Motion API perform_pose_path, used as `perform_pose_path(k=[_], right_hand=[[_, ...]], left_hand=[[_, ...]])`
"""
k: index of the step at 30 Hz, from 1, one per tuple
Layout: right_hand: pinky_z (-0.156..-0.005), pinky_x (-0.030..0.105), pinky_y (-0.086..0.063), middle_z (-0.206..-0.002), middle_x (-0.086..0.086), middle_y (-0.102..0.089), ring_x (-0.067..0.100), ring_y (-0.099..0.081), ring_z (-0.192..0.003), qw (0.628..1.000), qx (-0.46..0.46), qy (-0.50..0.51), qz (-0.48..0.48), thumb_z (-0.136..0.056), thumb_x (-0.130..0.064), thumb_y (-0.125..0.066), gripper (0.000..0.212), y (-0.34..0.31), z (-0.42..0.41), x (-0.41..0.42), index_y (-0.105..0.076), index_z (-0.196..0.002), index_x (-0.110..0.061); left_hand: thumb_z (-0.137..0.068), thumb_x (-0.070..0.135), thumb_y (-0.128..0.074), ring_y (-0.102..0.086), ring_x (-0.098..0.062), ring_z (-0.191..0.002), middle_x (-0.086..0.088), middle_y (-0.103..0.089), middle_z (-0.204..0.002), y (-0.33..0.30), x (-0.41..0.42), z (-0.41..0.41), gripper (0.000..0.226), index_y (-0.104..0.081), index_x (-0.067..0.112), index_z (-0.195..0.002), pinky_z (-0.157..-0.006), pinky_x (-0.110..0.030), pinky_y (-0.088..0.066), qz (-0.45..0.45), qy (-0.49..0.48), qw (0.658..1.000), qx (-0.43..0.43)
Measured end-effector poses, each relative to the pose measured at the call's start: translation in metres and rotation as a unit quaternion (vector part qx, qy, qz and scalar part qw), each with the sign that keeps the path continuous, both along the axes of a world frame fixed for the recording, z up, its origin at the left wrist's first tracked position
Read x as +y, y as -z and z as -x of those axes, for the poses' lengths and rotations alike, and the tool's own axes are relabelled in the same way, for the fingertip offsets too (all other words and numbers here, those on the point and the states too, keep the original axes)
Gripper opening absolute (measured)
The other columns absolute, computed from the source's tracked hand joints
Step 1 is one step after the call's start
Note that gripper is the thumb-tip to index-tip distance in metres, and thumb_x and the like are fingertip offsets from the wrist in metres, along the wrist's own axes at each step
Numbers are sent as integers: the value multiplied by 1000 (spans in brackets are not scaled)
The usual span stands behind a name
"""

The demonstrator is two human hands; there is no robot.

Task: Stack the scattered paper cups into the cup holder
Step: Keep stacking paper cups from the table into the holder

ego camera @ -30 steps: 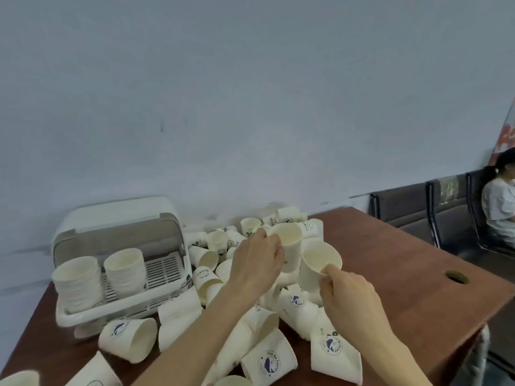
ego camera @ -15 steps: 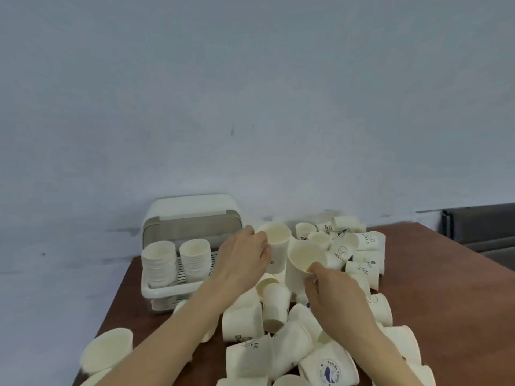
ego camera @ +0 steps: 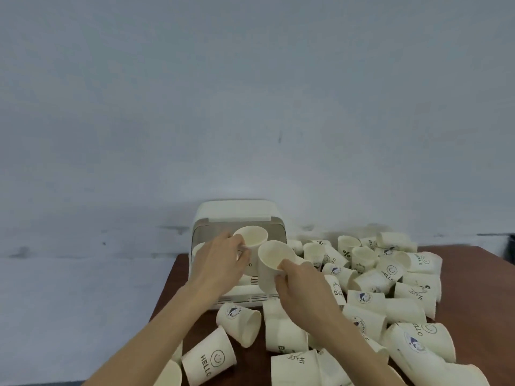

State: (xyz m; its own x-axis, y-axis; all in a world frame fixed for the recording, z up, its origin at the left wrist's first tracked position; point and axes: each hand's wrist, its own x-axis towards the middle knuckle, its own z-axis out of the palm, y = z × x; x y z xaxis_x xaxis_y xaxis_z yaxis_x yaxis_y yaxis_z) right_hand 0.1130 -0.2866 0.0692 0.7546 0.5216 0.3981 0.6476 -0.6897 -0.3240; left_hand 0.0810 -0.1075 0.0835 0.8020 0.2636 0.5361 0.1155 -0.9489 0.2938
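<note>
My left hand (ego camera: 223, 263) grips an upright white paper cup (ego camera: 252, 238) in front of the open white cup holder (ego camera: 237, 215). My right hand (ego camera: 301, 282) pinches the rim of a second paper cup (ego camera: 271, 260), held just right of the first and tilted toward me. Both cups hover over the holder's slatted tray (ego camera: 248, 298). The stacks inside the holder are hidden behind my hands. Several loose paper cups (ego camera: 370, 280) lie scattered over the brown table (ego camera: 473, 288) to the right and in front.
The holder stands at the table's far left corner against a pale wall. A cup printed HELLO (ego camera: 209, 358) and a logo cup (ego camera: 239, 321) lie near the front left edge. Bare table shows at the far right.
Both hands have carried their cups leftward from the pile to just in front of the holder. The camera has swung left, so the holder now sits centre.
</note>
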Motion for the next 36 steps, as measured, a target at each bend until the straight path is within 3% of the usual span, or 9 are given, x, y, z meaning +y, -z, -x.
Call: perform_pose_path(k=[5, 9, 14, 21, 28, 36], right_hand=[[-63, 37, -41, -86, 7, -65, 30, -57, -83, 1000, -10, -17, 13, -95, -23, -39, 18, -9, -11, 29, -54, -95, -13], [-62, 34, -37, -94, 12, -62, 35, -57, -89, 1000, 14, 1, 14, -95, -23, -38, 21, -16, -31, 56, -54, -99, -11], [-60, 38, -43, -91, 17, -64, 35, -56, -79, 1000, 18, -20, 10, -95, -16, -36, 19, -16, -60, 92, -52, -99, -7], [-63, 36, -37, -104, 20, -59, 37, -56, -91, 990, 29, -21, 136, -89, -4, -34, 21, 2, -69, 109, -48, -105, -4], [-65, 38, -38, -107, 21, -57, 30, -43, -78, 980, 96, -34, 171, -90, -6, -31, 7, 13, -67, 109, -38, -93, -9], [-69, 35, -36, -114, 23, -57, 36, -54, -100, 977, 103, -41, 180, -93, -7, -35, 24, 22, -65, 105, -48, -111, 1]], left_hand=[[-93, 39, -46, -58, -20, -86, 5, -59, -99, 3, 28, 6, 24, -63, 22, -95, -68, -33, -47, 3, -41, 999, -20], [-93, 34, -47, -57, -24, -87, 3, -56, -100, 4, 47, 9, 22, -62, 18, -92, -71, -36, -49, 19, -81, 996, -26], [-93, 34, -47, -57, -25, -82, -1, -56, -97, 8, 67, 8, 22, -62, 17, -93, -69, -37, -50, 27, -116, 992, -35], [-94, 31, -48, -57, -25, -85, -3, -55, -101, 15, 79, 10, 24, -63, 14, -102, -71, -38, -50, 35, -124, 990, -54], [-94, 31, -50, -56, -23, -84, -1, -54, -101, 19, 80, 3, 20, -62, 15, -101, -70, -37, -49, 45, -118, 989, -83], [-95, 30, -48, -55, -24, -83, -2, -53, -99, 30, 82, -5, 21, -61, 15, -102, -69, -32, -44, 16, -121, 992, -35]])
